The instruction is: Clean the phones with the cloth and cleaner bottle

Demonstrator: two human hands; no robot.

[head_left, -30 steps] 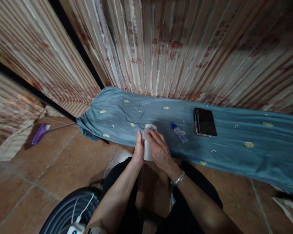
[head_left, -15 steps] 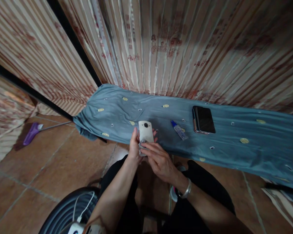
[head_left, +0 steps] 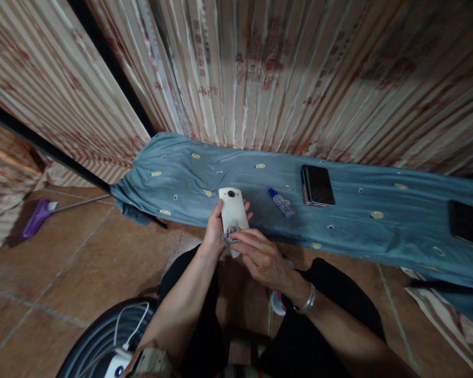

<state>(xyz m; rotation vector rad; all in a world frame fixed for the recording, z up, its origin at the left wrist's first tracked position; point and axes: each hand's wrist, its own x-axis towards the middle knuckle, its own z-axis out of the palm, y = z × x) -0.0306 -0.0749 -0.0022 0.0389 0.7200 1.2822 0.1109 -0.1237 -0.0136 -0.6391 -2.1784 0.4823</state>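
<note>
Phone point(head_left: 232, 211), white and back up, is being held by the left hand point(head_left: 213, 233) above the blue cloth's point(head_left: 362, 231) near edge, while right-hand point(head_left: 260, 257) fingers are pinching a small rag point(head_left: 229, 236) against its lower end, apparently mid-wipe; 1 bottle point(head_left: 280, 202) is lying nearby.

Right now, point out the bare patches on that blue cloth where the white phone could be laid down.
Bare blue cloth lies between the dark phone and the black device at the right edge, and at the left end beyond the white phone. It is crowded from the small bottle to the dark phone.
</note>
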